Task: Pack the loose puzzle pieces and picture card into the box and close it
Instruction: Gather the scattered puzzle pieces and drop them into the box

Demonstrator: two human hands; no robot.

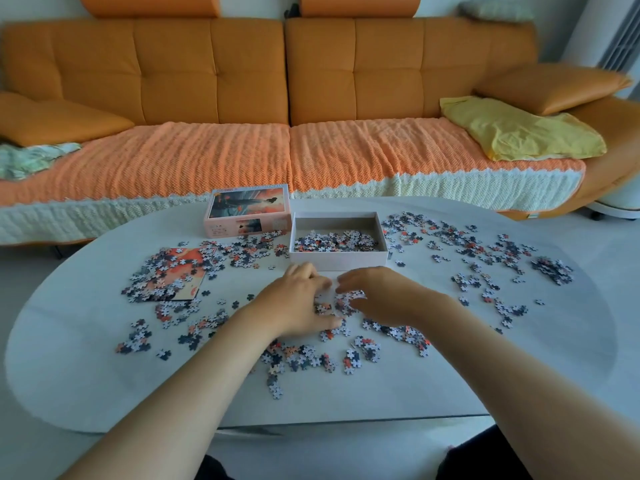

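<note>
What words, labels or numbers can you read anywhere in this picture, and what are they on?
Nothing can be read for certain.
Box lid, strip along its top edge: there is print, too blurred to read.
Box lid, front side panel: small lines of print, too small to read.
Picture card: no text shows; loose pieces cover much of it.
Open box and puzzle pieces: no text visible.

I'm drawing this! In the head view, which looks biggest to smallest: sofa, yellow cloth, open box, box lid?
1. sofa
2. yellow cloth
3. open box and box lid look about alike; the lid sits farther back, so I won't rank them.
</note>
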